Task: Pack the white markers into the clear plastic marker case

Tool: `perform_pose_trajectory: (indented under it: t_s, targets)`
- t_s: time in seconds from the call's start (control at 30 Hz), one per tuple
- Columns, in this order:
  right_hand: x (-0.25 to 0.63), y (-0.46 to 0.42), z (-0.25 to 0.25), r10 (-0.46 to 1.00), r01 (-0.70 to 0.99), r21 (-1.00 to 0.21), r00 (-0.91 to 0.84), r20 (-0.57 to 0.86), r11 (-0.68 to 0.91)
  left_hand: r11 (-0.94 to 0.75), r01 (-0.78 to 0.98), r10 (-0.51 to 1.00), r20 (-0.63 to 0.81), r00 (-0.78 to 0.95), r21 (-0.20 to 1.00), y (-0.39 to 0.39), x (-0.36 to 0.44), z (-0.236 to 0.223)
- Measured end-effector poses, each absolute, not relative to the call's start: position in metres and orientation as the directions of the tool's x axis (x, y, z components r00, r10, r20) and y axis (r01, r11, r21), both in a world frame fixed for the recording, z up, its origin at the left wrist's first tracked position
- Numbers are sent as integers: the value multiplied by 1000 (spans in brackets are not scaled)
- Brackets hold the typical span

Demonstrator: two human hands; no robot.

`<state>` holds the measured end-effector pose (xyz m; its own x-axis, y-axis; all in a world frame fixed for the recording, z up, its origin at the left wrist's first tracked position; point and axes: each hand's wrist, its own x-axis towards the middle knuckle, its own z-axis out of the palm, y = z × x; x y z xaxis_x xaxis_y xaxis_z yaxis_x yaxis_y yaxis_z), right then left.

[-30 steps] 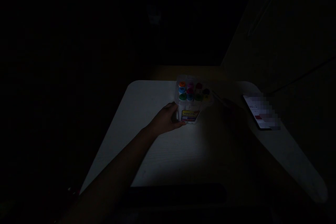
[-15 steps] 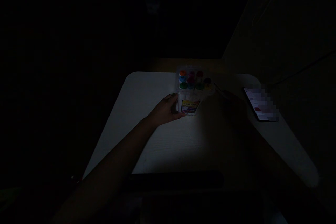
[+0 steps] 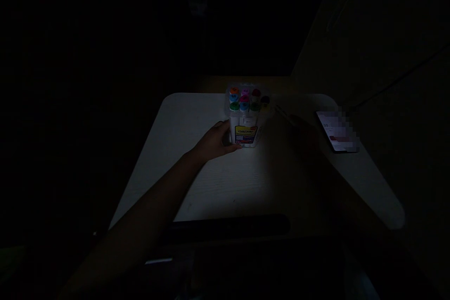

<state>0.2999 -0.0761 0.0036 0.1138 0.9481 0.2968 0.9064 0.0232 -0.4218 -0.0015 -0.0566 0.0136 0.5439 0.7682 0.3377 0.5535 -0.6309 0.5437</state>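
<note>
A clear plastic case point(image 3: 247, 124) of markers stands on the white table point(image 3: 211, 192), with a yellow and purple label on its front. Several markers with orange, blue, green, pink, red and dark caps point(image 3: 243, 99) show at its top. My left hand point(image 3: 214, 141) grips the case's lower left side, thumb along the front bottom edge. Right of the case, in deep shadow, my right hand point(image 3: 305, 133) holds a slim white marker point(image 3: 283, 113), its tip end pointing toward the case. The fingers of that hand are barely visible.
A phone point(image 3: 337, 132) with its screen lit lies at the table's right side. A dark strip point(image 3: 232, 227) runs along the near edge. A thin cable point(image 3: 393, 79) crosses the wall at right. Most of the surroundings are black.
The view has shifted, so table, case and phone appear a little further left and higher. Both hands keep nearly the same places beside the case, and the white marker shows more clearly.
</note>
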Motion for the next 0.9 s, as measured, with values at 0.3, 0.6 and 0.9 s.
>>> perform_pose_trajectory:
  t_s: [0.3,0.6,0.9]
  targets:
    - [302,-74,1,945,911,-411,112,307,25,-647,550,756,347,555,529,-54,-2,11]
    - [298,-77,8,957,895,-445,141,253,-14,-597,586,795,301,527,548,-55,-3,11]
    - [298,-78,9,965,884,-468,130,229,-8,-559,560,816,286,502,611,-55,-2,10]
